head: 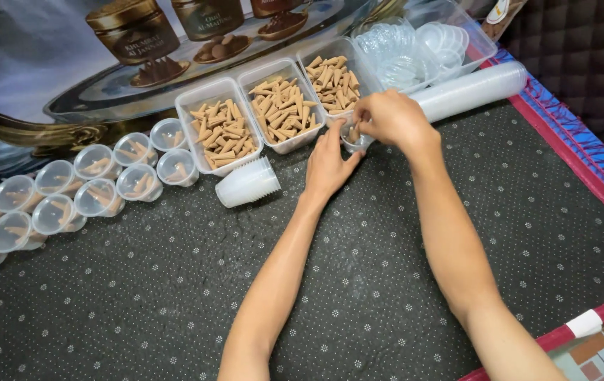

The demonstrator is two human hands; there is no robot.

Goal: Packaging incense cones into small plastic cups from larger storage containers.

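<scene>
Left hand (328,164) steadies small clear cup (353,137) on dark dotted mat (358,282), fingers curled against its side. Right hand (389,117) above cup, fingers pinched at rim. Just beyond fingers: three trays of tan cones (279,106).

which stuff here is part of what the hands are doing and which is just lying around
In use:
left hand
right hand
small clear cup between them
three trays of tan cones
stack of empty cups
long sleeve of cups
tub of lids
filled lidded cups

Lying about:
printed poster
dotted mat
</scene>
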